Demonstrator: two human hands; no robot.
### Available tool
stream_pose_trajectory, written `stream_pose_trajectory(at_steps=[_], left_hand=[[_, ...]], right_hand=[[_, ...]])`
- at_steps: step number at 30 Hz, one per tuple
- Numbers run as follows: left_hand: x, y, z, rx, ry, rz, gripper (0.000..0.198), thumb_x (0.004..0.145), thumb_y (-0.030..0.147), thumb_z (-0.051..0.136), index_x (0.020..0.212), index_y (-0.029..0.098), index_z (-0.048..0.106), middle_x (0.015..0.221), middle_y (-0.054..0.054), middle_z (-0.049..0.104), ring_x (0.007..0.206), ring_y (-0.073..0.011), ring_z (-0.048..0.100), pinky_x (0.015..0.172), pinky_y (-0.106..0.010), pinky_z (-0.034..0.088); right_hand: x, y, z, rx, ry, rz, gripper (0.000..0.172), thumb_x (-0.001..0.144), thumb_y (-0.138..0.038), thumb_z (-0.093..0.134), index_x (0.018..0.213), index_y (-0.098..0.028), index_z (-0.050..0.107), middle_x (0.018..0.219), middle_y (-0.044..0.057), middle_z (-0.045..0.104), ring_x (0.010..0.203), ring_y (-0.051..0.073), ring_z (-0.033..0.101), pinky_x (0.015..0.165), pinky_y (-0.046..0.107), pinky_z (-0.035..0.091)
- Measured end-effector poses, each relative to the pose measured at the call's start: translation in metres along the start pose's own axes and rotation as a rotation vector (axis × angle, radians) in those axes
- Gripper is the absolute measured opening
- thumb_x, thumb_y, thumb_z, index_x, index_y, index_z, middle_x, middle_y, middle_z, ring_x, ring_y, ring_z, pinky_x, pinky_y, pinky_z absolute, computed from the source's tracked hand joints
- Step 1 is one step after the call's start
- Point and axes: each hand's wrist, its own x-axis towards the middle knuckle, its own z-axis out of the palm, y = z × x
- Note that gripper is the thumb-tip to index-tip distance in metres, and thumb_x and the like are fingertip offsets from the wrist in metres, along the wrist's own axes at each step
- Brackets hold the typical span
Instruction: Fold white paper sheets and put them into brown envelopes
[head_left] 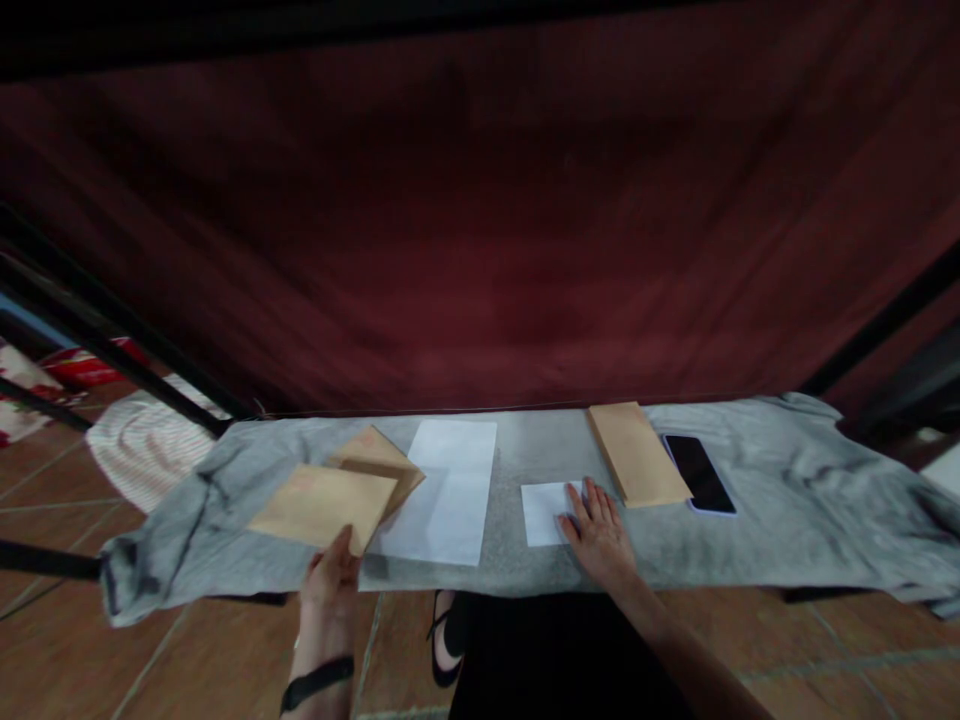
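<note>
My left hand pinches the near right corner of a tan paper envelope, which is lifted over the left part of the cloth. Partly under it lies another tan envelope, overlapping a large white sheet with fold creases. My right hand rests flat, fingers spread, on the right part of a small white piece of paper, likely folded. Just beyond that hand is a stack of tan envelopes.
A phone in a pale case lies right of the stack. Grey cloth covers the narrow bench surface. Behind it hangs a dark red curtain. Black metal bars stand at the left, near a striped cloth.
</note>
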Motion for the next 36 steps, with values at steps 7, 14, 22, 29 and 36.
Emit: stream_pose_trajectory(at_steps=[7, 14, 22, 29, 36], left_hand=[[-0.148, -0.004, 0.061, -0.513, -0.544, -0.362, 0.041, 0.062, 0.032, 0.085, 0.096, 0.02, 0.066, 0.097, -0.005, 0.077, 0.088, -0.0216, 0.073, 0.076, -0.032, 0.058], [-0.227, -0.018, 0.113, -0.553, -0.668, -0.45, 0.05, 0.056, 0.041, 0.09, 0.097, 0.021, 0.067, 0.1, -0.006, 0.077, 0.09, -0.0238, 0.073, 0.071, -0.029, 0.056], [-0.236, -0.019, 0.127, -0.569, -0.67, -0.406, 0.055, 0.053, 0.043, 0.091, 0.095, 0.018, 0.067, 0.099, -0.007, 0.077, 0.088, -0.0237, 0.073, 0.078, -0.034, 0.057], [-0.232, -0.01, 0.13, -0.353, -0.725, -0.181, 0.045, 0.065, 0.043, 0.084, 0.097, 0.017, 0.067, 0.093, -0.006, 0.075, 0.082, -0.02, 0.069, 0.076, -0.032, 0.054], [-0.233, 0.008, 0.098, 0.576, -0.825, 0.796, 0.017, 0.092, 0.028, 0.059, 0.103, 0.019, 0.069, 0.094, -0.01, 0.074, 0.1, -0.0288, 0.069, 0.095, -0.046, 0.049]], right_hand=[[0.004, 0.002, -0.008, 0.206, -0.013, 0.027, 0.05, 0.101, -0.039, 0.043, 0.145, -0.016, 0.051, 0.156, 0.015, 0.042, 0.144, 0.033, 0.036, 0.117, 0.052, 0.031], [-0.004, 0.002, -0.037, 0.985, -0.029, 0.335, 0.049, 0.1, -0.055, 0.039, 0.131, -0.026, 0.065, 0.142, 0.007, 0.058, 0.137, 0.026, 0.047, 0.119, 0.05, 0.032], [-0.013, -0.029, -0.079, 1.693, -0.308, 0.817, 0.063, 0.071, -0.063, 0.078, 0.119, -0.022, 0.067, 0.103, 0.009, 0.076, 0.09, 0.031, 0.073, 0.077, 0.046, 0.059], [-0.013, -0.032, -0.082, 1.749, -0.35, 0.839, 0.04, 0.072, -0.045, 0.075, 0.105, -0.022, 0.07, 0.097, 0.005, 0.076, 0.081, 0.027, 0.073, 0.068, 0.039, 0.06], [-0.011, 0.011, -0.057, 1.321, -0.167, 0.735, 0.041, 0.077, -0.053, 0.059, 0.102, -0.022, 0.068, 0.094, 0.006, 0.075, 0.085, 0.025, 0.07, 0.07, 0.035, 0.057]])
